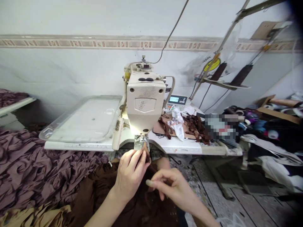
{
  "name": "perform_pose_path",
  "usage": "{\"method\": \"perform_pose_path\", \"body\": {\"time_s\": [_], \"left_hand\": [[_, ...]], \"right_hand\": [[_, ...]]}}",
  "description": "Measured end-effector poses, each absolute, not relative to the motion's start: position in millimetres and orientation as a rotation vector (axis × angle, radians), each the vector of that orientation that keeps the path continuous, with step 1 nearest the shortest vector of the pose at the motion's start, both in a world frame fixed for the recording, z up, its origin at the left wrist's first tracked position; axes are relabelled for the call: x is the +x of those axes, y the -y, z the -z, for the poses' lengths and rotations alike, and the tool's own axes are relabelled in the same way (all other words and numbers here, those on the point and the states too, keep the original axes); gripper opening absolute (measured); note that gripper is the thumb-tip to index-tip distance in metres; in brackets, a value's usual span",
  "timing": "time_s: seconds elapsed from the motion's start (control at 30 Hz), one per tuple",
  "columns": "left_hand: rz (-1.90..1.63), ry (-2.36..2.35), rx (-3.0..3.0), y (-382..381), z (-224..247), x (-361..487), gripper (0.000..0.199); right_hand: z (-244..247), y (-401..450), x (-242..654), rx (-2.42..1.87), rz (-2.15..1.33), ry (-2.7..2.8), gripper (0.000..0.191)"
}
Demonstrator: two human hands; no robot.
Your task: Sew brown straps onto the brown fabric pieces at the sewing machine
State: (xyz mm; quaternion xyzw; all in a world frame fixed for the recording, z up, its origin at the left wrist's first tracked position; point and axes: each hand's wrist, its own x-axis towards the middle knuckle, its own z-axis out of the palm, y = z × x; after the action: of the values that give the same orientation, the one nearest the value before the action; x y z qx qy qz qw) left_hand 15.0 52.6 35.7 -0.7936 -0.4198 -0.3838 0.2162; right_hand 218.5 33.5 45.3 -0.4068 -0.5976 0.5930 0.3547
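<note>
Just in front of the needle area of a white sewing machine (146,97), my left hand (132,171) is closed on a brown fabric piece (147,152). The far end of this piece reaches the metal presser foot (142,138). To the right and lower, over the dark brown cloth (94,192) on my lap, my right hand (169,184) is curled with thumb and fingers pinched together. Something pale shows at its thumb tip; whether that is the nail or a small object I cannot make out.
A clear plastic lid (87,118) lies on the table left of the machine. Brown straps (195,123) and white scraps (177,123) lie to the right, by a control panel (176,99). Heaped mauve fabric (47,176) fills the left side. A thread stand (220,82) rises at right.
</note>
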Motion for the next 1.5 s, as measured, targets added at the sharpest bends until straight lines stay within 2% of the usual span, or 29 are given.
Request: {"method": "perform_pose_path", "body": {"time_s": [0.13, 0.27, 0.37, 0.53, 0.77, 1.13, 1.33, 1.5], "left_hand": [[1.111, 1.08, -2.247, -58.9, -30.8, 8.6, 0.033], [1.169, 1.047, -2.234, -59.3, -28.0, 7.6, 0.048], [1.129, 1.072, -2.248, -58.5, -31.4, 7.2, 0.036], [1.15, 1.049, -2.254, -60.1, -37.5, 8.7, 0.032], [1.107, 1.006, -2.322, -65.5, -41.1, 10.8, 0.032], [1.024, 1.131, -2.291, -69.6, -41.5, 11.2, 0.037], [1.023, 1.177, -2.263, -69.3, -35.8, 16.9, 0.037], [1.11, 1.23, -2.334, -67.6, -35.5, 14.5, 0.046]], "right_hand": [[-70.6, -70.2, 213.2, -1.056, -1.286, 1.493, 0.037], [-74.1, -108.5, 199.2, -1.065, -1.125, 1.537, 0.031], [-65.8, -127.2, 191.6, -1.074, -1.034, 1.572, 0.031], [-42.9, -127.3, 190.6, -1.12, -1.202, 1.313, 0.043], [-10.2, -76.0, 185.5, -1.124, -1.271, 1.223, 0.053], [-18.1, -75.1, 173.4, -0.993, -1.31, 0.987, 0.042], [-12.6, -78.5, 173.4, -0.977, -1.343, 0.973, 0.042], [-5.6, -80.5, 179.3, -1.038, -1.377, 0.93, 0.048]]}}
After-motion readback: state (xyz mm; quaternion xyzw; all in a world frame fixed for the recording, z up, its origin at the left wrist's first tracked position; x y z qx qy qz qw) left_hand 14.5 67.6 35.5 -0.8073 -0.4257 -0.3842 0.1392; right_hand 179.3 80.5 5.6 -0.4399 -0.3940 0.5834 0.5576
